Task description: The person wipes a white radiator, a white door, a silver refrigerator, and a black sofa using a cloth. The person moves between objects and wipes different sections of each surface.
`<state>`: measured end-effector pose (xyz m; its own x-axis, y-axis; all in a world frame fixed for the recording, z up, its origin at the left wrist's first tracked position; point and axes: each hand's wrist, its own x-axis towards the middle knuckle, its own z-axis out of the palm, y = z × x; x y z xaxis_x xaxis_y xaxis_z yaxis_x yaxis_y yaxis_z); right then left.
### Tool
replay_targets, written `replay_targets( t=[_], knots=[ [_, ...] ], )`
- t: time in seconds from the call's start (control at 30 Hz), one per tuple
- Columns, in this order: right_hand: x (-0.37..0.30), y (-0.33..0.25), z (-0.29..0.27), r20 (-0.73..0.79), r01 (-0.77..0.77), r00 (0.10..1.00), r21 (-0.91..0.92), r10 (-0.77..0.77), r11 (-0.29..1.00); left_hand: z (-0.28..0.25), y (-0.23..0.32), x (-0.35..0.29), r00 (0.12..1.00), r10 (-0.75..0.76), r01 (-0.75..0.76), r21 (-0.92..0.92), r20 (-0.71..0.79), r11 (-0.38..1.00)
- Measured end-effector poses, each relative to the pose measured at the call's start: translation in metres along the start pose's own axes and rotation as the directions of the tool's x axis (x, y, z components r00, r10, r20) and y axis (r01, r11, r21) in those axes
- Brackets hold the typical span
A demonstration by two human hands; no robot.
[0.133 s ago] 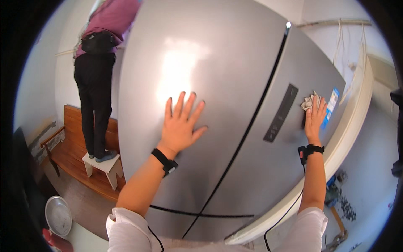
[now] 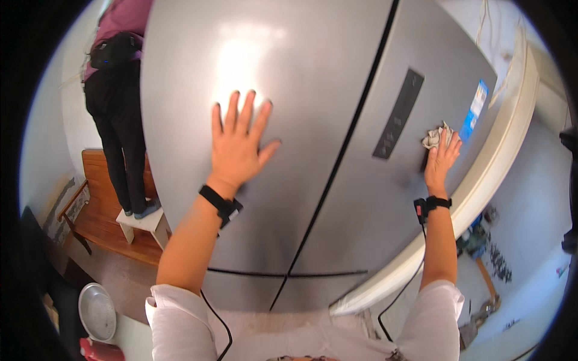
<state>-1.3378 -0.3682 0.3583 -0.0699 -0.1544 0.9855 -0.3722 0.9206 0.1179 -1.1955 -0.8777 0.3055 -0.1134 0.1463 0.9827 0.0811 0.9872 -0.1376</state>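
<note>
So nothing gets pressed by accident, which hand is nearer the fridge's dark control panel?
Right hand: it's right of the control panel, at the right door. The left hand is farther off, at the left door.

At left, my left hand, fingers spread; at right, my right hand, fingers closer-set; both forearms reach far.

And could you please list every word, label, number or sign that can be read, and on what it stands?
Nothing is legible.
Dark panel on the silver door: faint marks, too small to read.
Blue-and-white sticker, farther right: print too small to read.
</note>
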Motion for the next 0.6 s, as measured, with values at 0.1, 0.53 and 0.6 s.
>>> replay_targets(
  t=[0.1, 0.53, 0.6],
  knots=[
    [-0.089, -0.006, 0.011, 0.010, -0.095, 0.995, -0.015, 0.095, 0.995, 0.010, -0.002, -0.003, 0.999, 0.019, -0.017, 0.043, -0.043, 0.999],
    [-0.254, -0.209, 0.020, 0.307, -0.239, 0.936, 0.200, 0.171, 0.950, 0.018, -0.001, -0.003, 0.994, 0.104, -0.094, 0.200, -0.040, 0.975],
    [-0.205, -0.189, 0.022, 0.255, -0.072, 0.966, 0.151, 0.032, 0.986, 0.024, -0.005, -0.005, 0.987, 0.144, -0.122, 0.245, -0.074, 0.962]
  ],
)
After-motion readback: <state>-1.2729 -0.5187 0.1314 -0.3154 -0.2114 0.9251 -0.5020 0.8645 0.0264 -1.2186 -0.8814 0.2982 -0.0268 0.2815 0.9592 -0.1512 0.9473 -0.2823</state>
